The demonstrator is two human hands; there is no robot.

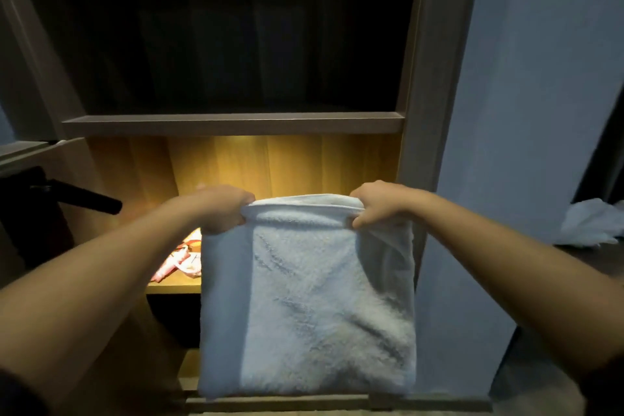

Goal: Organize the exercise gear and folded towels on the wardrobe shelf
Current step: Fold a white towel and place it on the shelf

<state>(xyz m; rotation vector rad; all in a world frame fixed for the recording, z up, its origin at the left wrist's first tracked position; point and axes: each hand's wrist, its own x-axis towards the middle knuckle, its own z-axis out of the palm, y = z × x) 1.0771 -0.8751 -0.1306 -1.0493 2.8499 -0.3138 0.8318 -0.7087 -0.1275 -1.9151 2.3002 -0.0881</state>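
A pale blue-white towel [307, 297] hangs folded in front of the wardrobe, its lower edge near the bottom frame. My left hand [221, 208] grips its top left corner and my right hand [380, 204] grips its top right corner, holding the top edge level. Behind the towel is the lit wooden shelf [174, 287]. On that shelf lies a red and white item [180, 260], partly hidden by the towel; I cannot tell what it is.
An upper shelf board [233, 123] spans the wardrobe, dark above it. A black handle-like object [84, 201] juts in from the left. The wardrobe's right side panel [429, 111] meets a pale wall. Crumpled white cloth [594, 223] lies on a surface at far right.
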